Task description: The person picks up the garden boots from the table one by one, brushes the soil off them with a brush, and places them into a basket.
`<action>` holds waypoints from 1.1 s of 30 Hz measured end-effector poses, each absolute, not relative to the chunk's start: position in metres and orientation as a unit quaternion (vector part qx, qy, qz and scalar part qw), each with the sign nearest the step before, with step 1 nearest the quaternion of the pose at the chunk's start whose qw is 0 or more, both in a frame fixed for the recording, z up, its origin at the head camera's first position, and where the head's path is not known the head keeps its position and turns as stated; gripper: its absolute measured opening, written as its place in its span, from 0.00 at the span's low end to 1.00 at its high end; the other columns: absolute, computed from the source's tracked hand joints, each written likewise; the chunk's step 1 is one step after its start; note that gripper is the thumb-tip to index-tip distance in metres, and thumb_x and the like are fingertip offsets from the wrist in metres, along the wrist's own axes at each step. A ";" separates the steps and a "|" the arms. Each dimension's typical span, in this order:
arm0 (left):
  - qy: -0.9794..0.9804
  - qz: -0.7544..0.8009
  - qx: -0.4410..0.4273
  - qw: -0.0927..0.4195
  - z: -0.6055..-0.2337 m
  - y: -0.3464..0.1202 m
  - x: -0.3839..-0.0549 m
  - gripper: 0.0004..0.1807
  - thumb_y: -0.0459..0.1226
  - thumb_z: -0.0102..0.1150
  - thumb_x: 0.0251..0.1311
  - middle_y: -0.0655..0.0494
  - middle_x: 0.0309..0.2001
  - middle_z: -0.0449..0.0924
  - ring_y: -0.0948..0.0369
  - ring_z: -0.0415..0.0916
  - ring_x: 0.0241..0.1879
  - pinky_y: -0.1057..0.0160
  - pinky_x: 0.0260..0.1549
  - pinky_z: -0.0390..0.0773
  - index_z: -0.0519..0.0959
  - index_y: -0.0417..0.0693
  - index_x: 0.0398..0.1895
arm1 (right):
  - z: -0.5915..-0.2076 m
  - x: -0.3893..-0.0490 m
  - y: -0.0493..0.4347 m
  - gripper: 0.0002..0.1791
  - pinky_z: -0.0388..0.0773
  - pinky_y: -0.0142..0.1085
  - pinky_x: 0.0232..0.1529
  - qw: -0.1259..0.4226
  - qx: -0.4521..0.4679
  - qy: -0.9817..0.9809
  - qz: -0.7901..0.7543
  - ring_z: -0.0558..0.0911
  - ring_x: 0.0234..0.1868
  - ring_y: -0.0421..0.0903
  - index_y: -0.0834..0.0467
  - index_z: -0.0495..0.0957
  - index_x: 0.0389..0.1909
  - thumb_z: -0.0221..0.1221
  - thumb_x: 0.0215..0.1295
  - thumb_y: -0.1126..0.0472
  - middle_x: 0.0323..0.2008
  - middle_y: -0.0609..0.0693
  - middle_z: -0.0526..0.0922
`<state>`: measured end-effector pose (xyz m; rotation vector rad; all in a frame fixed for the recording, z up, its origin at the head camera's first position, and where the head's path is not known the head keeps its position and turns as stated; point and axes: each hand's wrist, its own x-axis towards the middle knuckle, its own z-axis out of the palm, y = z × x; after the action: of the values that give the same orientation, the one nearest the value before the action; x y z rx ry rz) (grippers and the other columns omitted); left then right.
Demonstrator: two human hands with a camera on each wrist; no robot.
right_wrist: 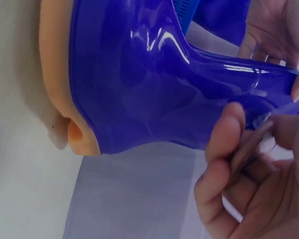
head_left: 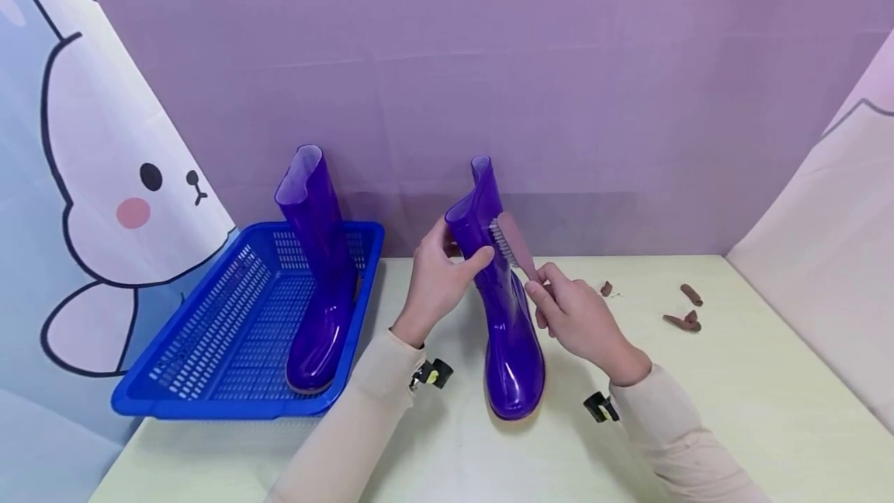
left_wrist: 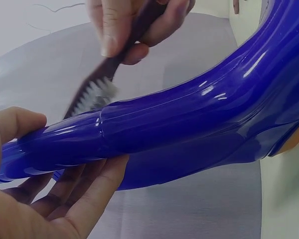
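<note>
A glossy purple rain boot (head_left: 513, 355) stands upright on the table, its toe toward me; the right wrist view shows its orange sole (right_wrist: 55, 64). My left hand (head_left: 436, 278) grips the boot's shaft near the top, thumb on the front and fingers behind. In my right hand (head_left: 576, 317) is the handle of a brush (head_left: 515, 243) with a pinkish-brown back. Its pale bristles (left_wrist: 94, 94) meet the side of the shaft, just below the opening. From the left wrist, the boot shaft (left_wrist: 189, 114) lies between thumb and fingers.
To the left, a blue plastic basket (head_left: 230, 407) holds a second purple boot (head_left: 324, 317), standing upright. Several brown clumps (head_left: 687, 322) lie on the right of the pale table (head_left: 754, 402). Behind the table hangs a purple cloth (head_left: 489, 60).
</note>
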<state>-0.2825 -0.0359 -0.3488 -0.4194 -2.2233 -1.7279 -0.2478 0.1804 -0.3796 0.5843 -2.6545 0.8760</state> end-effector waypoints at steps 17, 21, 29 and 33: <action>-0.770 -0.601 -0.156 0.145 -0.348 -0.037 -0.282 0.29 0.43 0.70 0.60 0.52 0.53 0.85 0.54 0.81 0.51 0.52 0.50 0.83 0.75 0.55 0.65 | -0.385 -0.253 0.189 0.15 0.69 0.37 0.23 0.113 0.119 -0.942 0.293 0.76 0.14 0.40 0.56 0.73 0.39 0.46 0.82 0.50 0.15 0.42 0.79; -0.768 -0.603 -0.159 0.145 -0.348 -0.037 -0.282 0.28 0.43 0.70 0.60 0.52 0.53 0.84 0.53 0.81 0.50 0.51 0.50 0.83 0.75 0.55 0.65 | -0.384 -0.254 0.190 0.14 0.70 0.37 0.22 0.101 0.122 -0.944 0.291 0.77 0.14 0.40 0.55 0.72 0.38 0.46 0.82 0.51 0.16 0.42 0.79; -0.767 -0.604 -0.163 0.146 -0.348 -0.038 -0.282 0.28 0.42 0.70 0.60 0.52 0.53 0.84 0.54 0.81 0.50 0.52 0.50 0.83 0.75 0.54 0.64 | -0.381 -0.255 0.198 0.14 0.70 0.38 0.21 0.054 0.120 -0.950 0.284 0.78 0.15 0.43 0.57 0.73 0.41 0.45 0.82 0.52 0.17 0.45 0.80; -0.768 -0.603 -0.161 0.147 -0.348 -0.039 -0.282 0.28 0.43 0.71 0.60 0.51 0.52 0.84 0.53 0.81 0.50 0.52 0.51 0.82 0.75 0.54 0.64 | -0.378 -0.255 0.203 0.16 0.70 0.39 0.23 0.040 0.106 -0.954 0.276 0.79 0.16 0.46 0.58 0.73 0.41 0.44 0.83 0.51 0.17 0.45 0.80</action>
<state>-0.2819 -0.0389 -0.3482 -0.4620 -2.2090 -1.7337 -0.2548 0.2035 -0.3784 0.3255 -2.9245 0.8460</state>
